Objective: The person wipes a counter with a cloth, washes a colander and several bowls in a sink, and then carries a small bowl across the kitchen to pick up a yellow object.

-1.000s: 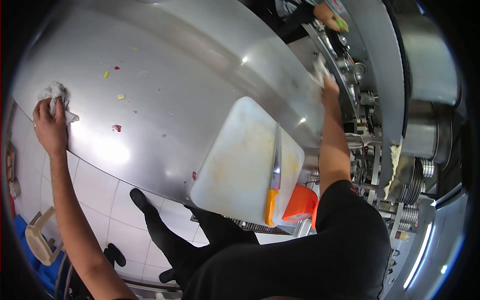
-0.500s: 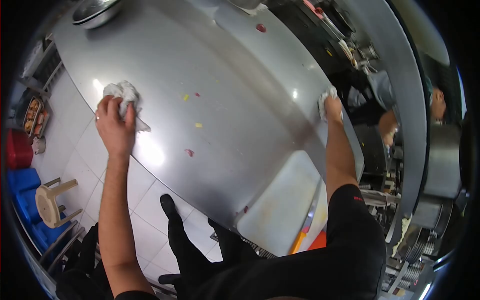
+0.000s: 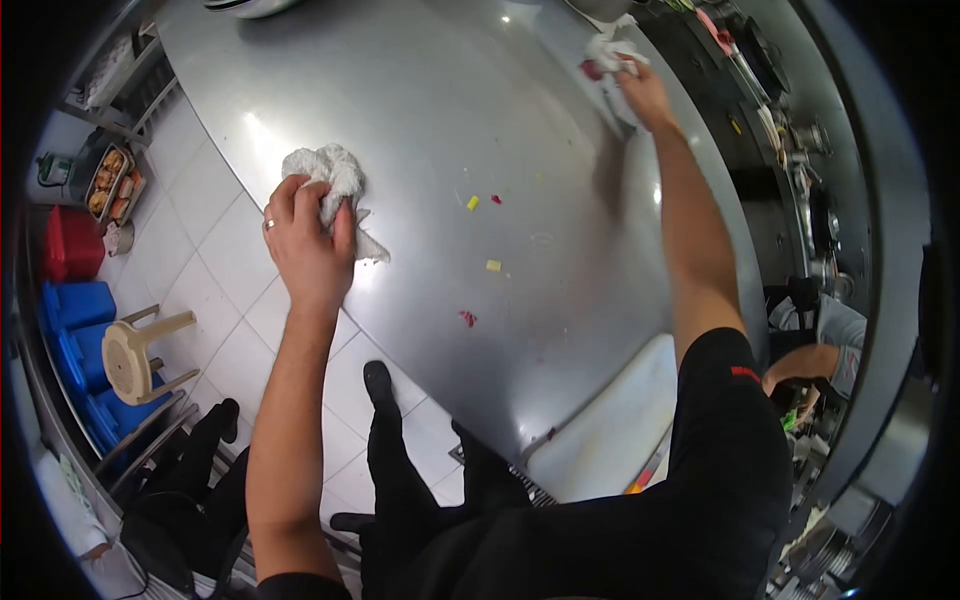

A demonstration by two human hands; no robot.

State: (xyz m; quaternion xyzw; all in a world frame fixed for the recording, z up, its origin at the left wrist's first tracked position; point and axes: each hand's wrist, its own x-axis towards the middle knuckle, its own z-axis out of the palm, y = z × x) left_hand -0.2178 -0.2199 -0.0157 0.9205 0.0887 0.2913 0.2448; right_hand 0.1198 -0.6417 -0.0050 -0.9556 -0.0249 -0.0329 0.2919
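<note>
My left hand [image 3: 308, 245] is closed on a crumpled white cloth [image 3: 335, 178] that rests on the steel table [image 3: 420, 120] near its left edge. At the far right side, my right arm is stretched out and my right hand [image 3: 646, 92] grips another white cloth [image 3: 615, 50], slightly blurred. A dark red scrap [image 3: 591, 70] lies right against that cloth. Between my hands are small yellow bits [image 3: 493, 266] and red shreds [image 3: 468, 318]. Close to my body lies a white cutting board [image 3: 600, 435], partly covered by my right sleeve, with an orange-handled knife [image 3: 643, 474] on it.
A metal bowl [image 3: 255, 8] stands at the far left of the table. Left on the floor are a beige stool [image 3: 128, 362], blue bins [image 3: 85, 310] and a red container [image 3: 72, 243]. Another person's arm [image 3: 805, 365] shows at right; someone's dark-clothed legs [image 3: 205, 480] show at lower left.
My right hand has slid its cloth away from me along the table's right side to the dark red scrap. My left hand stays on its cloth while the view has shifted.
</note>
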